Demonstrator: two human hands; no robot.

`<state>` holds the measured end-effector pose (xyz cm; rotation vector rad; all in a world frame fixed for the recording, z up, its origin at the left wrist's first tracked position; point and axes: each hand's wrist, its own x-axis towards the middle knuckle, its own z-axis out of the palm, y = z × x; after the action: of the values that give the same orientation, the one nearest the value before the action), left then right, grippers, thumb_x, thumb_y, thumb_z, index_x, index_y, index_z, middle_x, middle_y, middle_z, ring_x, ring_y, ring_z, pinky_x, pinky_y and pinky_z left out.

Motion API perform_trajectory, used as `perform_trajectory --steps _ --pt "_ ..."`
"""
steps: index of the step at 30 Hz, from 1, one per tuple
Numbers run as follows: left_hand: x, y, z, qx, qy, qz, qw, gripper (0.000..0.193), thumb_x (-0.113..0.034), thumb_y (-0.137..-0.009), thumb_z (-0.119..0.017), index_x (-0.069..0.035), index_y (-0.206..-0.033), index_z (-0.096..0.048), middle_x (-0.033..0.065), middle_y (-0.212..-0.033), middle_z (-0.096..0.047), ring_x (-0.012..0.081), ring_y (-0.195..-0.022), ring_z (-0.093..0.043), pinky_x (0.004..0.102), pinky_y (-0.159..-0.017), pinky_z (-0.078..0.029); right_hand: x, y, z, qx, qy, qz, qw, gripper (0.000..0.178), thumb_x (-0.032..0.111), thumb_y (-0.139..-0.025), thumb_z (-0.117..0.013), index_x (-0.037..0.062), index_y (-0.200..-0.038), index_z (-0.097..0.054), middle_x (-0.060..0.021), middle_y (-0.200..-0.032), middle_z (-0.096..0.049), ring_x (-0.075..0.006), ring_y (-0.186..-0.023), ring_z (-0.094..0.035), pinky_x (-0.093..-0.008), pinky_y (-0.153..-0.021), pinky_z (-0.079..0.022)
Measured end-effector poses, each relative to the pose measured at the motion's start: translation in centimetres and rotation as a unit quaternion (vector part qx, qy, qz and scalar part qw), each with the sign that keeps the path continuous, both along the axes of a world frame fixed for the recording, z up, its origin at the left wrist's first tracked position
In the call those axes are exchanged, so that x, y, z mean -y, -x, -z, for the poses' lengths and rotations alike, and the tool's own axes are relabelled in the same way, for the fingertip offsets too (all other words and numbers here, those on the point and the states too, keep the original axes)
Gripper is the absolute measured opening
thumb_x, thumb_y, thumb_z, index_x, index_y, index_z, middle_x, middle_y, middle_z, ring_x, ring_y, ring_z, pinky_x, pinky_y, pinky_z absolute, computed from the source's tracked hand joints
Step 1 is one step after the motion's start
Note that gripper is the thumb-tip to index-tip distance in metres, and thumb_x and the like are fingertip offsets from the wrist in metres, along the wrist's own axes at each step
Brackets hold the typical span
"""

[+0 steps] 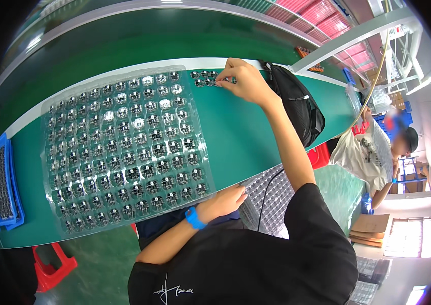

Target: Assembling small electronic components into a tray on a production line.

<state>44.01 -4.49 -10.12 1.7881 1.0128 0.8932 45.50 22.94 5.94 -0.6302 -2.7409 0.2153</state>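
My right hand [246, 81] reaches to the far side of the green worktop, its thumb and fingers pinched together at a small group of round dark-and-silver parts [205, 76]. Whatever sits between the fingertips is too small to make out. Close to the near table edge rests my left hand [227, 200], with a blue wristband and curled fingers; its palm side is hidden. A large clear plastic tray [203, 152] lies to the left of the small group. Rows of similar round parts fill its pockets, and a few pockets shine white with glare.
A black bag [297, 104] stands right of my right forearm. Blue bins [17, 208] with small dark parts sit at the table's left end. Below the near edge lies another pocketed tray [271, 198]. A red stool [55, 267] and another person [365, 157] are nearby.
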Motion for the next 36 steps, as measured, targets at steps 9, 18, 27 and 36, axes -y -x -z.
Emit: perform_trajectory --steps 9,18,27,36 --pt "0.1 -0.2 0.0 -0.001 -0.002 -0.003 1.000 0.028 -0.025 -0.103 -0.058 0.000 -0.090 -0.059 0.0193 -0.082 -0.063 0.0385 -0.080 -0.062 0.0490 -0.072 -0.048 0.2 -0.1 0.0 0.010 -0.010 0.005 1.000 0.012 0.013 -0.085 -0.078 0.0043 -0.094 -0.080 -0.0106 -0.087 -0.063 -0.0285 -0.090 -0.063 -0.0404 -0.079 -0.051" --pt "0.1 0.0 0.1 -0.009 0.018 0.001 1.000 0.027 -0.025 -0.103 -0.058 0.000 -0.095 -0.062 0.0197 -0.086 -0.066 0.0385 -0.084 -0.064 0.0485 -0.074 -0.049 0.3 0.1 -0.3 0.002 0.003 -0.006 1.000 0.013 0.015 -0.086 -0.078 0.0053 -0.095 -0.080 -0.0099 -0.087 -0.063 -0.0269 -0.087 -0.063 -0.0394 -0.077 -0.051" --pt "0.1 -0.1 0.0 -0.014 0.022 0.008 1.000 0.026 -0.026 -0.103 -0.058 -0.001 -0.096 -0.063 0.0193 -0.088 -0.066 0.0387 -0.083 -0.064 0.0487 -0.074 -0.049 -3.4 -3.3 -1.4 -0.015 -0.015 0.085 0.996 0.018 0.023 -0.088 -0.077 0.0093 -0.100 -0.079 -0.0071 -0.087 -0.063 -0.0227 -0.079 -0.061 -0.0356 -0.071 -0.050" --pt "-0.1 -0.1 -0.1 -0.018 0.017 0.013 1.000 0.026 -0.025 -0.102 -0.059 0.000 -0.095 -0.062 0.0200 -0.086 -0.066 0.0390 -0.083 -0.063 0.0495 -0.072 -0.048 -3.7 -1.8 -0.2 0.037 -0.004 0.081 0.996 0.016 0.025 -0.087 -0.079 0.0136 -0.098 -0.082 -0.0077 -0.091 -0.064 -0.0255 -0.087 -0.065 -0.0385 -0.079 -0.052"
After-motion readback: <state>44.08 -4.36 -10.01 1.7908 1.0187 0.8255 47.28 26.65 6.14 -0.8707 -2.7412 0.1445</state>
